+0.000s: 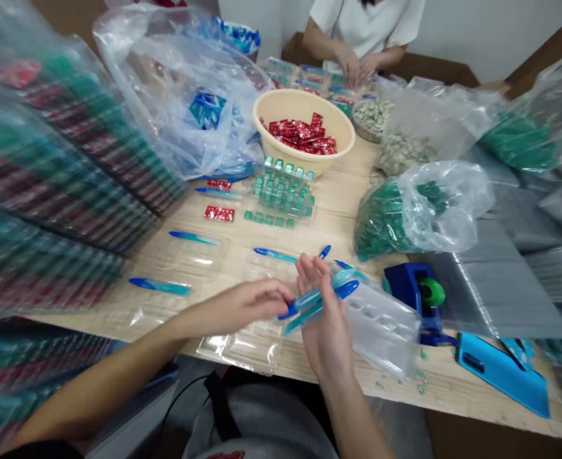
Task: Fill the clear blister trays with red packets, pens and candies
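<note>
Several slim pen-shaped pieces, dark blue at one end and translucent light blue at the other, lie across the palm of my right hand (326, 319), the thumb over them. My left hand (256, 301) pinches the dark blue end of one pen-shaped piece (304, 301). Clear plastic blister trays (242, 344) are spread on the table around my hands, some bearing a single pen-shaped piece (159, 286). Beside my right hand is a stack of clear trays (381, 325). Farther off are red packets (219, 213) and strips of green cubes (283, 191).
A cream bowl (304, 95) of red packets stands beyond the trays. Tall stacks of filled packs (60, 172) rise at left. At right are a bag of green pieces (386, 220), a blue tape dispenser (407, 287) and a blue phone (503, 373). Another person's hands (357, 67) work opposite.
</note>
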`<control>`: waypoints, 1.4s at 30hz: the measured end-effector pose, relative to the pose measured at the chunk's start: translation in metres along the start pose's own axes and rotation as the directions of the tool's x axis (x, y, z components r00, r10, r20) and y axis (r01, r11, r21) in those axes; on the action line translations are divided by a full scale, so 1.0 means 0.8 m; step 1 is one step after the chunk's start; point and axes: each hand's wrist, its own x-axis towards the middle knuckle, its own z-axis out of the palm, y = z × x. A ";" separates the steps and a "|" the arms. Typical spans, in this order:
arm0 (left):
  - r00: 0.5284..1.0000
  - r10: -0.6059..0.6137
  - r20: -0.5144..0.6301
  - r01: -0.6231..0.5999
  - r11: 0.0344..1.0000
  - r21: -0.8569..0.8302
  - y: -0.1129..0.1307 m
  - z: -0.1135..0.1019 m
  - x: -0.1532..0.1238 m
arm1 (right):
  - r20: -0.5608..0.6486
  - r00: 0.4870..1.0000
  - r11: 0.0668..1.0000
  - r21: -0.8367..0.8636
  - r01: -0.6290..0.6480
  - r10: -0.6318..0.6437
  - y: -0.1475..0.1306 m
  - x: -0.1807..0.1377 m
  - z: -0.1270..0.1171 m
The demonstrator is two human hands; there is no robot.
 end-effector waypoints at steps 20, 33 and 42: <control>0.966 -0.230 -0.120 0.174 0.918 -0.357 0.033 0.023 0.219 | 0.131 0.991 0.956 -0.293 0.014 0.026 -0.013 -0.072 -0.077; 0.932 -0.338 -0.127 0.300 0.921 -0.250 0.053 0.005 0.172 | 0.241 0.956 0.926 -0.372 -0.067 0.166 0.006 -0.084 -0.086; 0.847 0.069 -0.528 0.162 0.912 0.378 0.119 -0.178 0.102 | 0.273 0.942 0.808 -0.589 0.004 0.194 0.016 -0.083 -0.124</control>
